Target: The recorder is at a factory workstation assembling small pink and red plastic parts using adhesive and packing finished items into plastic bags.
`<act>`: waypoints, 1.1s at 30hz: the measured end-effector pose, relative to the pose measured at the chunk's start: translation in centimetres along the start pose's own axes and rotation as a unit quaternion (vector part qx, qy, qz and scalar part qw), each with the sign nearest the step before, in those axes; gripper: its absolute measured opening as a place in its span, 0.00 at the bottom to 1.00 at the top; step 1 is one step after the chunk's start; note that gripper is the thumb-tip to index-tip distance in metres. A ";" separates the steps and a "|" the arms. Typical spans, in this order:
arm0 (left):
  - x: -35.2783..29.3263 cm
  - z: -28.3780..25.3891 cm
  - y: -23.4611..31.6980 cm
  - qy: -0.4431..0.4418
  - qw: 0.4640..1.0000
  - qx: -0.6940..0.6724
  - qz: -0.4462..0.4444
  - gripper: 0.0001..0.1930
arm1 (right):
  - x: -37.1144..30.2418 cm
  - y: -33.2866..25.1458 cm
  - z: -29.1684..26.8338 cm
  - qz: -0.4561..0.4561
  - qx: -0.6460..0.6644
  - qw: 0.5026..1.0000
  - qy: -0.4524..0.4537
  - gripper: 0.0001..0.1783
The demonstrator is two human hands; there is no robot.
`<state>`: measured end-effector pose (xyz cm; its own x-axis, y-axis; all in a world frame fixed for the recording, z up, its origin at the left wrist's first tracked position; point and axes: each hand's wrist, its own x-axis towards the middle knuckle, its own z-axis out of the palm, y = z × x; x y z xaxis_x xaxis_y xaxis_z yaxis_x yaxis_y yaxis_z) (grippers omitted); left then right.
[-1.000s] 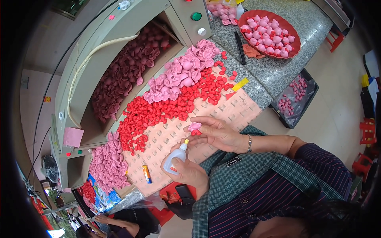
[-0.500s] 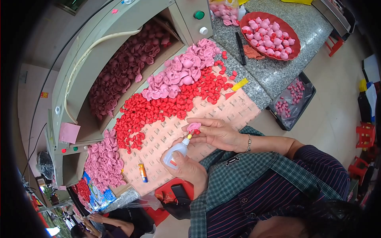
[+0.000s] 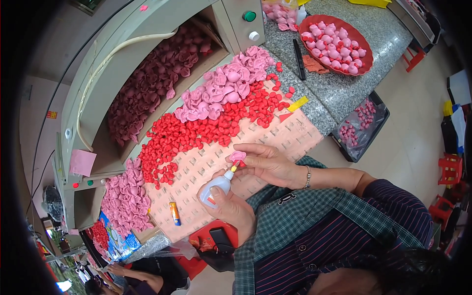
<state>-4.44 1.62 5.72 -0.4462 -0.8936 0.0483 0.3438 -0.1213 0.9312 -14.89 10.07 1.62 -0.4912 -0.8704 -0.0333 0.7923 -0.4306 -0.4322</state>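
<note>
Pink frilled piece (image 3: 239,156), small, soft-looking, with a red part at its near side: 1, held in the right hand (image 3: 260,166) above the desk. Right hand half open, thumb and fingers pinching the piece by its edges.

White translucent plastic squeeze bottle (image 3: 224,183) with yellow nozzle (image 3: 233,169): 1, in the left hand (image 3: 230,210). Left hand curled around the bottle's body, thumb along its near side.

Relation: the piece lies to the far right of the left hand, just past the nozzle. Bottle's long axis slants from near left to far right, nozzle aimed at the red part; contact between them cannot be told. The right hand, bearing the piece, is nearer it; the left is just beside.

Count:
- Pale pink patterned desk covering (image 3: 295,137): 1.
- Yellow, orange and blue cylinder (image 3: 175,214): 1, lying near left.
- Heap of small red pieces (image 3: 196,132): 1, beyond the hands; pieces overlap, uncountable.
- Heaps of pink curled pieces on the desk: 2, far (image 3: 221,88) and left (image 3: 125,196); pieces likewise uncountable.
- Red scalloped bowl (image 3: 365,65) of pink-and-red balls: 1, far right.
- Black narrow bar (image 3: 299,59): 1, left of the bowl.
</note>
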 end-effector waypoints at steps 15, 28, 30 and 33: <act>0.1 0.5 0.4 -0.001 1.000 -0.001 0.002 0.21 | 0.2 0.0 0.0 0.010 -0.003 1.000 0.013 0.23; 0.2 0.2 0.3 -0.008 1.000 0.007 0.008 0.19 | 0.1 0.0 -0.1 0.008 0.004 1.000 -0.009 0.24; 0.1 -0.1 0.4 0.002 1.000 -0.001 0.000 0.20 | 0.1 0.0 0.0 0.011 0.002 1.000 -0.012 0.24; 0.2 0.4 0.5 -0.011 1.000 -0.003 -0.004 0.20 | 0.2 -0.2 -0.2 0.007 0.003 1.000 -0.009 0.24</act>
<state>-4.66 1.59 6.39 -0.4672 -0.8828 0.0493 0.3459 -0.1312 0.9291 -15.18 10.02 1.50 -0.4732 -0.8807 -0.0233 0.8015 -0.4193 -0.4263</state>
